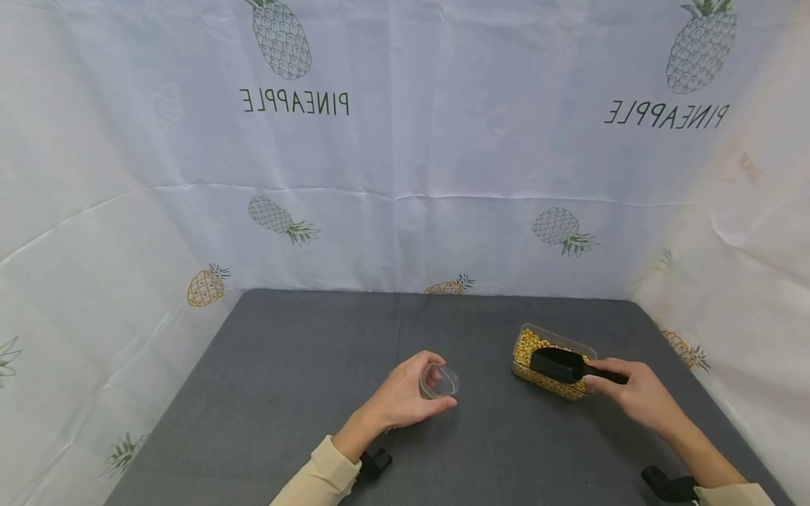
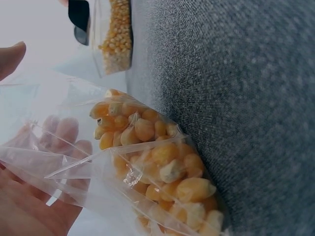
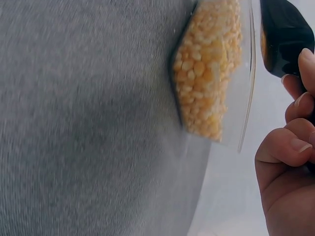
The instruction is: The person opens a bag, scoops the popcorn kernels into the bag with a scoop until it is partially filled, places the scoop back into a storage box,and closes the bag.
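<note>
My left hand [image 1: 408, 393] holds a clear plastic bag [image 1: 446, 381] by its mouth, thumb and fingers spread round the opening. Large yellow corn kernels [image 2: 167, 172] fill the bag's lower part, which sits against the dark cloth in the left wrist view. On the right, my right hand [image 1: 639, 393] grips the handle of a black scoop [image 1: 560, 365]. The scoop is above a clear rectangular container [image 1: 526, 372] of corn kernels, its bowl pointing left. What the scoop carries is hidden in the head view.
A dark grey cloth covers the table [image 1: 304, 379]. White curtains [image 1: 443, 154] printed with pineapples hang behind it and along both sides. Black wrist straps show on the left wrist [image 1: 376, 464] and the right wrist [image 1: 671, 485].
</note>
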`<state>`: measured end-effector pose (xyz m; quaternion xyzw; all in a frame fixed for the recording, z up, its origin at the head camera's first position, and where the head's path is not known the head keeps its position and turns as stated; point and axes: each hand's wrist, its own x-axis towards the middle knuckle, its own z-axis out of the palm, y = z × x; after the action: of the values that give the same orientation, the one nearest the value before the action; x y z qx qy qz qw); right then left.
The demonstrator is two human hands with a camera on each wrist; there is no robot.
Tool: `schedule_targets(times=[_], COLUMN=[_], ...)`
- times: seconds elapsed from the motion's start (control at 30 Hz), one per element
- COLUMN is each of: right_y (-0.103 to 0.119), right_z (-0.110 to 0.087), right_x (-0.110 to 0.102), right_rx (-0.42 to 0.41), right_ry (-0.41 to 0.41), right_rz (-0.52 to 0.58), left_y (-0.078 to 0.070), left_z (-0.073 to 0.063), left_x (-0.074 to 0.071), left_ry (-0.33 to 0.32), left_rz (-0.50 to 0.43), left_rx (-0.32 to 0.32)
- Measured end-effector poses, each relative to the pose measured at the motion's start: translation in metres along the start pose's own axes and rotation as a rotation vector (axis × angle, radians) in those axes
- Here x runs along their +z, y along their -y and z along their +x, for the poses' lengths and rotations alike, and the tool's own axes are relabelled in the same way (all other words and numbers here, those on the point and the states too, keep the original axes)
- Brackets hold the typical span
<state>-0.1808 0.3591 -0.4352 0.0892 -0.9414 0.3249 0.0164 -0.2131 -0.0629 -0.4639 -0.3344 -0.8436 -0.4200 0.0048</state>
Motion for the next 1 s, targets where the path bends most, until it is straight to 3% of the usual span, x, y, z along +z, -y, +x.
schedule_targets(times=[0.43, 1.0], right_y=[-0.012, -0.018], right_z=[-0.001, 0.001], right_x=[-0.01, -0.024], right_rx=[0.041, -0.006], right_ry=[-0.007, -0.038], right_rz=[-0.057, -0.173], left_y=[0.0, -0.001], left_z=[0.0, 0.0], left_x=[0.001, 0.001], left_ry=[-0.001, 0.003], left_rz=[0.001, -0.004], left_rx=[-0.013, -0.017])
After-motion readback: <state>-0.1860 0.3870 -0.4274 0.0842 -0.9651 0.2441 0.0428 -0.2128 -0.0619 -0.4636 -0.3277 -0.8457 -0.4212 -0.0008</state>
